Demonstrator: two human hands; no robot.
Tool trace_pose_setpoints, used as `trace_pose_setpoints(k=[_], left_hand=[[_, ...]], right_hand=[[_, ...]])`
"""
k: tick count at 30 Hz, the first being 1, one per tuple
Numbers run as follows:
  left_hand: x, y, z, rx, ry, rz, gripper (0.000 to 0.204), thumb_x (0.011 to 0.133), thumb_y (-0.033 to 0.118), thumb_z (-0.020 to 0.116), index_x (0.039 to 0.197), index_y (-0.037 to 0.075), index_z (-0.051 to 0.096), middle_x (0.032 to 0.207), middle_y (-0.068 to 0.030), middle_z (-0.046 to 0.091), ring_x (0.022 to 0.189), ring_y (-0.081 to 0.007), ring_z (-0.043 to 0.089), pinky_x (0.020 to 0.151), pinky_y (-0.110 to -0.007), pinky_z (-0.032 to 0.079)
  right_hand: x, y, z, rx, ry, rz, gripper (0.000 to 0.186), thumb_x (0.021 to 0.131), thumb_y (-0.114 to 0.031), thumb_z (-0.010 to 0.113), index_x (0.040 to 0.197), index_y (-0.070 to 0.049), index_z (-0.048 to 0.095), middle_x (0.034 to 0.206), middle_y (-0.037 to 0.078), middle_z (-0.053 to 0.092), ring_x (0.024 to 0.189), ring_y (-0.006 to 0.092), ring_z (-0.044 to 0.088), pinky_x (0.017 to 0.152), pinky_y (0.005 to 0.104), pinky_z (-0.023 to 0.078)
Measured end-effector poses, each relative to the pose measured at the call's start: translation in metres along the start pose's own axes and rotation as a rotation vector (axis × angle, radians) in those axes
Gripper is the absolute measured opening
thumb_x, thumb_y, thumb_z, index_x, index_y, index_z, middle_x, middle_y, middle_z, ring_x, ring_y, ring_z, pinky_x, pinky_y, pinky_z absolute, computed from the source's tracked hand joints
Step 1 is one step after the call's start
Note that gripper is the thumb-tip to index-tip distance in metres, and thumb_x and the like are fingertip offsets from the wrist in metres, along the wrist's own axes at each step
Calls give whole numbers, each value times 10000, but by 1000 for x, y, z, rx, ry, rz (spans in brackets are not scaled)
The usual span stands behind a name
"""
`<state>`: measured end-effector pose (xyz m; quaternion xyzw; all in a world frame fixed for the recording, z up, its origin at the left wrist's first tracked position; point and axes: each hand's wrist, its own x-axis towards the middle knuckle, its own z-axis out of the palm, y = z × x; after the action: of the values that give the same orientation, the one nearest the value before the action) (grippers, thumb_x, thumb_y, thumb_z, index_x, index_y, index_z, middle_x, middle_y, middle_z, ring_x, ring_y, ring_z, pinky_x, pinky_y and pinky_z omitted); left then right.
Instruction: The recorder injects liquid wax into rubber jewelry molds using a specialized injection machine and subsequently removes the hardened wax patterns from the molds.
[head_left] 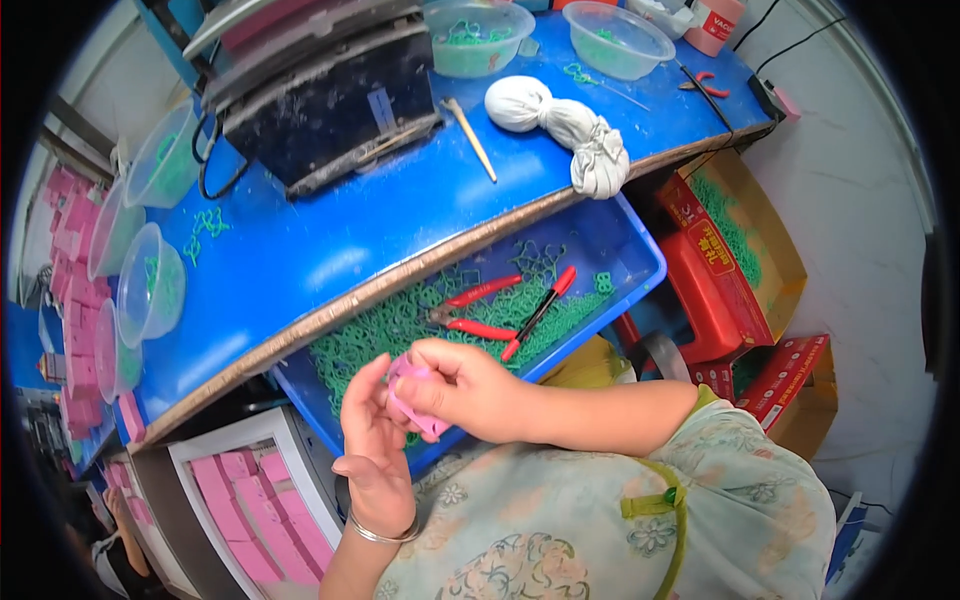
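My right hand is closed on a small pink piece, its thumb pressed on top. The fingers hide most of the piece, so I cannot tell its exact kind. Beside it my left hand is raised with fingers stretched and thumb apart, the fingertips close against the pink piece. Both hands are over the near side of a blue tray full of small green openwork pieces. On these lie red-handled cutters and a black marker with red ends.
A blue table bears a dark machine, a knotted white cloth bundle, a wooden-handled tool, and clear bowls with green pieces. Pink blocks fill a white-framed box at left. Red cartons stand right.
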<state>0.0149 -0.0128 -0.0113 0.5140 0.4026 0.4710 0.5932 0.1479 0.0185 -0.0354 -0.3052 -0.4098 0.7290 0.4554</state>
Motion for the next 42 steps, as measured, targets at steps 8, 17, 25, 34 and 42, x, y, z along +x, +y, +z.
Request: trace_pose_setpoints(k=[8, 17, 25, 34, 42], left_hand=[[-1, -1, 1, 42, 48, 39, 614, 870, 279, 529, 1329, -4, 235, 1167, -123, 422, 1039, -171, 471, 883, -282, 386], [-3, 1, -10, 259, 194, 37, 351, 864, 74, 401, 1206, 13, 353, 941, -53, 441, 822, -98, 448, 708, -228, 395], [-3, -16, -21, 171, 153, 199, 528, 775, 291, 658, 1161, 14, 428, 1172, -140, 452, 1090, -240, 465, 955, -354, 335], [11, 0, -37, -983, 117, -17, 677, 795, 680, 390, 938, 42, 564, 683, -63, 460, 560, -151, 377, 530, -287, 323], [2, 7, -32, -868, 161, -302, 542, 829, 458, 281, 949, 1, 546, 766, -134, 547, 557, -222, 483, 534, -357, 397]], right_hand=[[2, 19, 7, -355, 101, -337, 301, 917, -295, 487, 758, -43, 523, 700, 18, 475, 560, 75, 446, 519, 218, 397], [-1, 3, 9, -86, -21, -55, 300, 911, -294, 497, 842, -13, 577, 705, 32, 522, 609, 111, 549, 572, 226, 457], [-1, -7, 10, 607, 179, 311, 408, 927, -409, 412, 963, -28, 553, 947, 53, 589, 901, 130, 566, 796, 269, 449], [-16, 0, 5, -590, -333, 86, 233, 829, -230, 579, 829, 2, 575, 820, 90, 534, 836, 226, 501, 729, 333, 412], [7, -29, 9, -767, -296, -511, 742, 591, -332, 788, 1197, -72, 446, 1319, 251, 257, 1233, 428, 282, 990, 445, 305]])
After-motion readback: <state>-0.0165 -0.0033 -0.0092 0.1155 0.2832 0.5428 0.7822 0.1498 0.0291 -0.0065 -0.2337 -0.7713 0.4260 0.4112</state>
